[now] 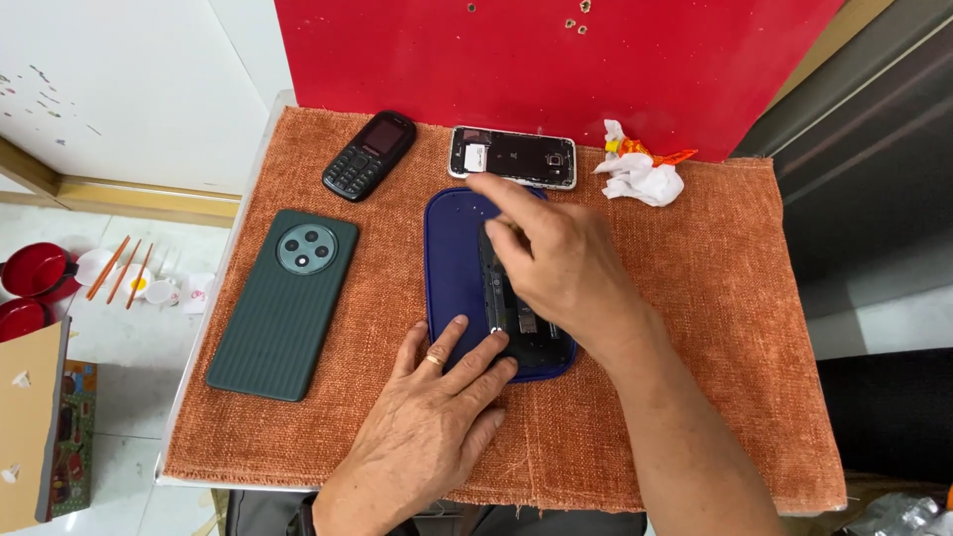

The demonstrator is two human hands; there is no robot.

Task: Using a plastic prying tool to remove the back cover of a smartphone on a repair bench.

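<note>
An opened phone (pixel 521 323) lies on a blue tray (pixel 452 268) mid-mat; the left hand (pixel 437 417) presses its near edge with spread fingers, the right hand (pixel 556 263) pinches its top. Orange mat (pixel 715 298) lies bare rightward, beneath a red panel (pixel 695 60).

Looking steeply down from head height, close over the orange mat (pixel 695 298), facing the red board (pixel 556 60) at the far edge.

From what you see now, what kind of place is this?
Probably a small phone repair bench: an opened phone lies on a blue mat, another phone with its back removed beside a keypad phone.
</note>
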